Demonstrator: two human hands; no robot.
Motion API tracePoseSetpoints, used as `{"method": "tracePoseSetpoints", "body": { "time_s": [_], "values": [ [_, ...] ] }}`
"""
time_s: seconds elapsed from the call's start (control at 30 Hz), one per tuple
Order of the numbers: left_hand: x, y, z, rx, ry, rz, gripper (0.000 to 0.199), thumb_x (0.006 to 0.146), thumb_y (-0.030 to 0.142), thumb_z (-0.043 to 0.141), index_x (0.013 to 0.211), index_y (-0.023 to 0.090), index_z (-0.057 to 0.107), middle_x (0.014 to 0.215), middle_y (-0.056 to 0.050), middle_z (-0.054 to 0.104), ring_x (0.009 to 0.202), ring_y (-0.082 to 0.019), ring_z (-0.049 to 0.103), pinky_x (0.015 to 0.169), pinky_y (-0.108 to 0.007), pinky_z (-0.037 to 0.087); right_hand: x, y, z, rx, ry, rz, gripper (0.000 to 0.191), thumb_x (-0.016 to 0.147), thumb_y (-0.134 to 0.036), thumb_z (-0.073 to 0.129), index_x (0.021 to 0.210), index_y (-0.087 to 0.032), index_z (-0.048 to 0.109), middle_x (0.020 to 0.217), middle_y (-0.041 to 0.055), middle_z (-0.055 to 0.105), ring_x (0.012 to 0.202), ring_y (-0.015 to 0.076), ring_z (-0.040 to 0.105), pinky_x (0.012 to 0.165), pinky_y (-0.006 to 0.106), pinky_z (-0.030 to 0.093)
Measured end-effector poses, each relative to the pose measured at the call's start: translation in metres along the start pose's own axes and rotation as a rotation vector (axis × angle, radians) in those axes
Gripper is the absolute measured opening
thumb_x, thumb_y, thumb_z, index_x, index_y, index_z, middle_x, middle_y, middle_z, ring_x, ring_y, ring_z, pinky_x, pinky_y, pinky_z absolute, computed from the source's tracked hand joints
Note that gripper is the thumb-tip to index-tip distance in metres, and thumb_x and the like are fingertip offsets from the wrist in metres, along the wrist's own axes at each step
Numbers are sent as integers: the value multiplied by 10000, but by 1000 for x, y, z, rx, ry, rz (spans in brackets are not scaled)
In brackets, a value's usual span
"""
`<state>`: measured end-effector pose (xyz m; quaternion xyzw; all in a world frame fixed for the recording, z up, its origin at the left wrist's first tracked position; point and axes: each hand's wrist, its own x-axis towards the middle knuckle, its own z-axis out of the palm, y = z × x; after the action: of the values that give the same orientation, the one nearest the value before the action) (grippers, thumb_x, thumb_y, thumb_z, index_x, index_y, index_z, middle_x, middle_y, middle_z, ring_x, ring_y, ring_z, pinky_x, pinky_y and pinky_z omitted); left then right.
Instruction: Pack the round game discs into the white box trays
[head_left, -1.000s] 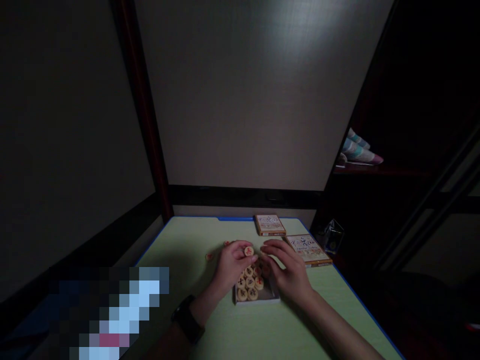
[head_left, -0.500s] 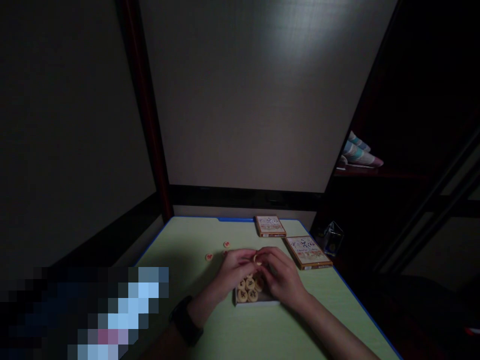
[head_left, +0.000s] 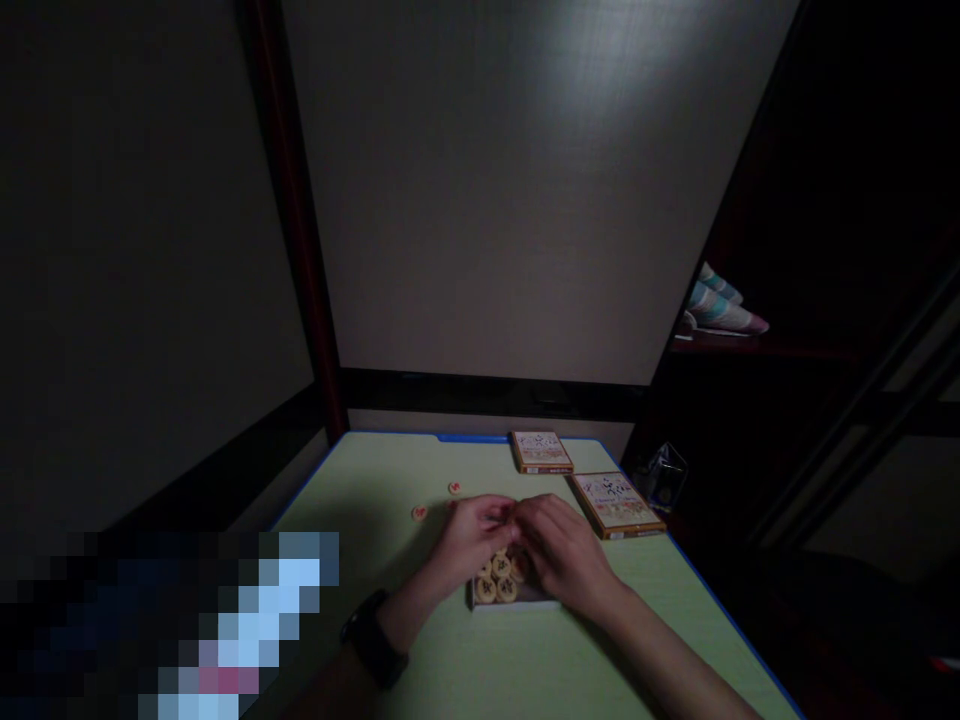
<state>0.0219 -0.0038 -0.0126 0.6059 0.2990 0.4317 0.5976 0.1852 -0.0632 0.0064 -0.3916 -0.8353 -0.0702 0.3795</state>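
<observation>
Two loose round pieces, one nearer and one farther, lie on the counter. Next, the left hand meets the right hand above a shallow tray of black-marked pieces. Both hands' fingers are drawn narrow; I can't tell whether they grip anything. Pinching pieces by their rims, low over the tray, should work best. Two flat boxes, one far and one near, lie rightward.

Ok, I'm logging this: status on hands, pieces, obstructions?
Left hand, right hand: together over open box, grip hidden. Round pieces in box, partly covered. Two red-marked pieces outside, left of box. Hands block box's far side from view.
</observation>
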Motion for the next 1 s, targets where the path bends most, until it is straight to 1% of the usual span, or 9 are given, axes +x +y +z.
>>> {"method": "tracePoseSetpoints", "body": {
  "time_s": [0.1, 0.17, 0.33, 0.43, 0.57, 0.63, 0.8, 0.9, 1.0],
  "values": [
    [-1, 1, 1, -24, -45, 0, 334, 640, 198, 825, 951, 131, 725, 920, -95, 756, 861, -206, 708, 816, -308, 574, 2, -2, -8, -24, -79, 36, 262, 928, -159, 520, 1177, -213, 583, 1041, 102, 686, 934, 236, 612, 824, 384, 521],
    [-2, 3, 1, -25, -35, -3, 341, 664, 217, 813, 979, 131, 715, 893, -91, 755, 842, -204, 712, 810, -308, 573, 4, -2, -19, 1, -142, 99, 263, 921, -164, 543, 1177, -212, 583, 1029, 95, 690, 930, 227, 614, 818, 363, 519],
    [0, 8, -6, 73, 117, 29, 251, 714, 199, 735, 954, 138, 696, 891, -84, 748, 844, -198, 710, 782, -290, 570, 7, -4, -44, 21, -416, 256, 331, 813, -88, 611, 1113, -225, 644, 968, 56, 694, 929, 214, 629, 826, 320, 507],
    [3, 11, -10, 133, 200, 65, 200, 728, 181, 681, 922, 134, 691, 863, -77, 739, 811, -187, 701, 730, -267, 556, 8, -7, -47, 30, -510, 236, 367, 754, -37, 603, 1054, -234, 676, 993, 44, 705, 934, 205, 626, 838, 299, 492],
    [4, 12, -13, 181, 242, 98, 167, 720, 179, 669, 880, 139, 693, 832, -69, 730, 792, -184, 688, 725, -267, 545, 6, -10, -39, -19, -566, 131, 275, 739, -11, 571, 891, -213, 677, 926, 41, 703, 873, 200, 606, 790, 282, 471],
    [4, 12, -14, 188, 254, 109, 159, 718, 184, 665, 870, 143, 691, 831, -68, 726, 802, -188, 684, 740, -275, 544, 5, -10, -35, -54, -564, 120, 245, 759, -22, 562, 882, -201, 674, 909, 54, 696, 853, 201, 601, 768, 281, 464],
    [5, 14, -16, 179, 269, 119, 148, 712, 188, 649, 846, 141, 689, 812, -64, 717, 792, -182, 673, 735, -272, 534, 4, -9, -32, -116, -576, 127, 341, 800, -43, 553, 1084, -183, 679, 1025, 94, 698, 900, 220, 596, 798, 298, 462],
    [5, 14, -16, 169, 266, 131, 137, 708, 201, 656, 828, 145, 688, 800, -56, 714, 775, -175, 669, 722, -266, 529, 4, -10, -33, -127, -606, 153, 382, 842, -87, 541, 1193, -184, 654, 1148, 113, 674, 967, 233, 590, 853, 317, 455],
    [5, 13, -15, 164, 265, 142, 132, 704, 216, 664, 815, 148, 687, 789, -54, 712, 759, -173, 667, 701, -263, 525, 5, -10, -34, -122, -630, 172, 411, 862, -120, 532, 1257, -183, 625, 1203, 131, 649, 1011, 241, 580, 885, 326, 446]
  ]
}}
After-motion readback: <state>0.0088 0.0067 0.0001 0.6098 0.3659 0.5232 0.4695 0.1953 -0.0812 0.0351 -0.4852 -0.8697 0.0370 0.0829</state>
